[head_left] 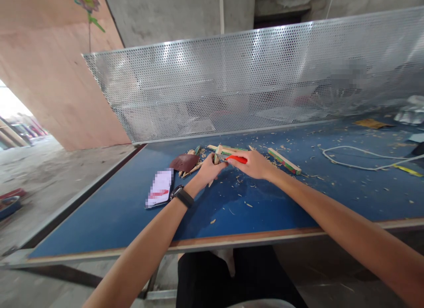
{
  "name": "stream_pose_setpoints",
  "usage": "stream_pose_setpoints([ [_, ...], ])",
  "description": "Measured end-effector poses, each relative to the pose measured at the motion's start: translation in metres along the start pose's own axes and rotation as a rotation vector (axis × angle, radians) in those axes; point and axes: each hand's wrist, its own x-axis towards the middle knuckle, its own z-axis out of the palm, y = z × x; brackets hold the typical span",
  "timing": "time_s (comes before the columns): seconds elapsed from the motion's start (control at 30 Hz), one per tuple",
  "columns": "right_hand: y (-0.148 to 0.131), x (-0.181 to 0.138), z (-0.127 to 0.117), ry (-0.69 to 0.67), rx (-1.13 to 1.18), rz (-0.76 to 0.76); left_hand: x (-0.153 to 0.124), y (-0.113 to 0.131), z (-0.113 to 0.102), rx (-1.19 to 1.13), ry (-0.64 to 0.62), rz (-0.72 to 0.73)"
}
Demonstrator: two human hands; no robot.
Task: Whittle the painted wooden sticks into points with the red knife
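Over the middle of the blue table, my left hand [210, 170] is closed around a small piece of wood [217, 158], whose lower part is hidden by the fingers. My right hand [254, 165] grips a red-handled knife [237, 159]. The knife's thin blade points left and meets or nearly meets the wood; contact is too small to make out. Behind the hands lie wood strips [228, 149] with green edges. A brown sheet, perhaps sandpaper [184, 162], rests on sticks and shavings left of my left hand.
A phone [159, 188] lies left of my left wrist. Right of my right hand is a wooden block [284, 161] with green and red sides. Shavings are scattered across the blue table [109, 211]. A white cable [351, 168] loops at right. A perforated metal screen [212, 91] borders the back.
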Motion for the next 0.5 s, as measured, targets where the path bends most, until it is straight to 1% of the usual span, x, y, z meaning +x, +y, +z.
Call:
stream_pose_setpoints([
  [0.07, -0.001, 0.0, 0.0, -0.006, -0.004, -0.018, -0.001, 0.001, 0.0, -0.005, -0.012, 0.009],
  [0.17, 0.0, 0.0, -0.001, 0.003, -0.024, -0.021, 0.0, 0.001, 0.001, -0.042, -0.026, -0.018],
  [0.33, 0.005, 0.002, -0.003, 0.034, -0.12, 0.074, 0.011, -0.005, 0.003, -0.313, -0.094, -0.101],
  [0.37, 0.006, 0.002, -0.003, 0.038, -0.131, 0.087, 0.012, -0.006, 0.003, -0.335, -0.097, -0.104],
  [0.5, 0.007, 0.003, -0.001, 0.047, -0.17, 0.104, 0.012, -0.006, 0.005, -0.258, -0.086, -0.07],
])
